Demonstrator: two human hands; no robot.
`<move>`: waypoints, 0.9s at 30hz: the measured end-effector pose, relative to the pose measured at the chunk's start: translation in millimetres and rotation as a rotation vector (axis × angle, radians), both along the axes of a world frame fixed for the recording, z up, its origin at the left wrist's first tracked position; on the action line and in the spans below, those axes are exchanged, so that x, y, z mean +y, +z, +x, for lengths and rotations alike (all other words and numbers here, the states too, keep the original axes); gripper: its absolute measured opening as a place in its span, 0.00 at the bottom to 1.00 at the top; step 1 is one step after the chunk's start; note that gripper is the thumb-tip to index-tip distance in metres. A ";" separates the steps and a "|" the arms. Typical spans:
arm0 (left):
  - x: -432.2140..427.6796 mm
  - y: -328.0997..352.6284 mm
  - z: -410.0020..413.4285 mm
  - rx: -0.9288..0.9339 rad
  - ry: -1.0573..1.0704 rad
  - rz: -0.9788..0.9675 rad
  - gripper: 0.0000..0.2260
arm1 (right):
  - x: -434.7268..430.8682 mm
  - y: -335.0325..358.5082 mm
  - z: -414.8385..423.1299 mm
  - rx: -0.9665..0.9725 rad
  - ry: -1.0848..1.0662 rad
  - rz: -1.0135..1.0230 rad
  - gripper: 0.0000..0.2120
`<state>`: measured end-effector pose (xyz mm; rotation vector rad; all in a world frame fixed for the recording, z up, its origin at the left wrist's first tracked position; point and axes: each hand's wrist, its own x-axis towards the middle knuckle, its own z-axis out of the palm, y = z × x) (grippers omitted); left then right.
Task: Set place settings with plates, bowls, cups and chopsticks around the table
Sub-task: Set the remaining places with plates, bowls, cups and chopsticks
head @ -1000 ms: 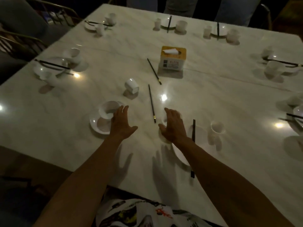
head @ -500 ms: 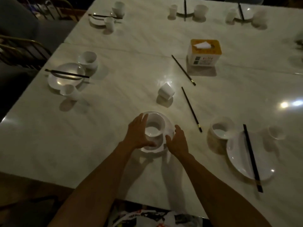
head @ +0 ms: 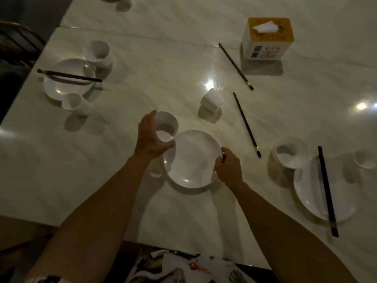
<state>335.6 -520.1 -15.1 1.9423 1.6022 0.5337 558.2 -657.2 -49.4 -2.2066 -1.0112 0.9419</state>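
Observation:
My left hand (head: pixel 152 137) grips a white bowl (head: pixel 166 126) just left of and beyond a white plate (head: pixel 191 158) in front of me. My right hand (head: pixel 227 167) pinches the plate's right rim. A white cup (head: pixel 212 100) lies tipped on the marble table (head: pixel 61 160) beyond the plate. Two loose dark chopsticks lie to the right: the near chopstick (head: pixel 246 124) and the far chopstick (head: pixel 235 66).
A place setting sits at the left with a plate (head: pixel 67 78), chopsticks (head: pixel 69 75), bowl (head: pixel 98 53) and cup (head: pixel 75 103). Another at the right has a plate (head: pixel 314 190), chopstick (head: pixel 326 190), bowl (head: pixel 289 152) and cup (head: pixel 365 158). A yellow tissue box (head: pixel 267 37) stands at the back.
The bowl stood on the plate half a second ago; my left hand has lifted it off to the plate's left. My right hand has closed on the plate's rim.

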 end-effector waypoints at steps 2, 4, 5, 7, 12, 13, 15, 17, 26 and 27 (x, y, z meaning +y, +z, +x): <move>9.8 -3.9 -9.8 0.024 0.051 -0.020 0.52 | -1.6 -1.4 0.4 -0.004 0.005 0.023 0.13; 13.3 -7.6 -14.2 0.022 0.109 -0.050 0.51 | -2.0 -1.9 0.4 -0.019 0.018 0.052 0.12; 11.9 -10.2 -14.4 0.020 0.131 -0.065 0.51 | -2.7 -2.7 0.3 -0.024 0.014 0.064 0.11; 7.6 -15.2 -12.3 0.007 0.164 -0.081 0.51 | -6.7 -5.6 -0.1 -0.026 -0.006 0.088 0.10; -1.9 -20.5 3.5 -0.032 0.273 -0.106 0.49 | -24.5 -10.6 0.9 -0.018 -0.060 0.133 0.10; -3.1 -20.0 8.6 -0.034 0.290 -0.098 0.49 | -28.8 -11.2 1.0 -0.015 -0.073 0.136 0.10; -5.7 -17.8 19.9 -0.029 0.309 -0.087 0.50 | -37.2 -12.9 1.2 -0.019 -0.099 0.143 0.11; -9.2 -14.6 31.5 -0.019 0.319 -0.116 0.53 | -44.5 -14.7 0.0 -0.027 -0.121 0.141 0.11; -19.2 -17.8 38.8 -0.167 0.231 -0.222 0.50 | -60.6 -14.6 -4.1 -0.023 -0.201 0.045 0.13; -20.5 -17.9 37.6 -0.188 0.228 -0.234 0.49 | -62.5 -15.5 -5.4 -0.027 -0.196 0.042 0.13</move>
